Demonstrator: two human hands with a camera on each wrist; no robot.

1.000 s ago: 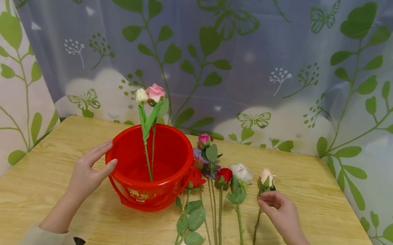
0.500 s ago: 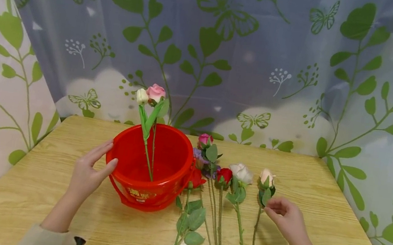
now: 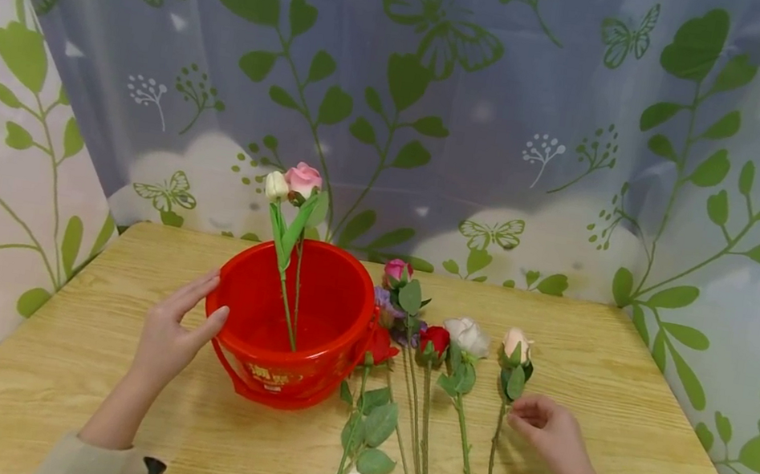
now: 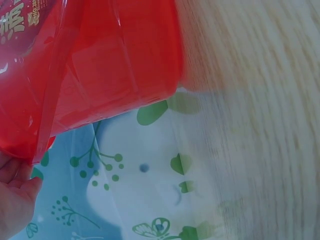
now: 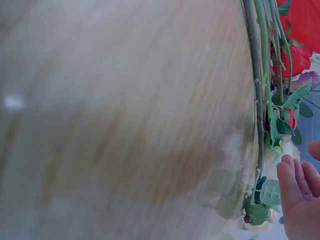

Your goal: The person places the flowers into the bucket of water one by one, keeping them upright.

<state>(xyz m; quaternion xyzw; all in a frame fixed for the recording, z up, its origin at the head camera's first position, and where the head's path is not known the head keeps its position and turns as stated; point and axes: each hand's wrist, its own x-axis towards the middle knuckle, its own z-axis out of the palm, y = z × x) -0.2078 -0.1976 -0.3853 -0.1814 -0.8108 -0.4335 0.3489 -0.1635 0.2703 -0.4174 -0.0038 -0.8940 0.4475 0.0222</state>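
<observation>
In the head view, my left hand point(image 3: 174, 325) rests against the left side of a red plastic bucket point(image 3: 288, 370), its fingers spread along the rim. The left wrist view shows those fingertips at the rim. A white tulip point(image 3: 277, 187) and a pink rose point(image 3: 304, 179) stand in the bucket, leaning left. My right hand point(image 3: 552, 438) is at the right, with its fingertips beside the stem of a peach rose point(image 3: 517, 345) lying on the table. In the right wrist view, the fingers point(image 5: 291, 182) are extended and the thumb stands apart from them.
Several more artificial flowers lie on the wooden table point(image 3: 79, 357) between bucket and peach rose: a white rose point(image 3: 467, 336), a dark red rose point(image 3: 435, 337), a magenta rose point(image 3: 397, 271), purple blooms and a red flower. A patterned curtain point(image 3: 484, 122) hangs behind.
My right hand has drawn back from the peach rose's head, slightly down and right, to the stem below its leaves. The left hand and bucket stay in place.
</observation>
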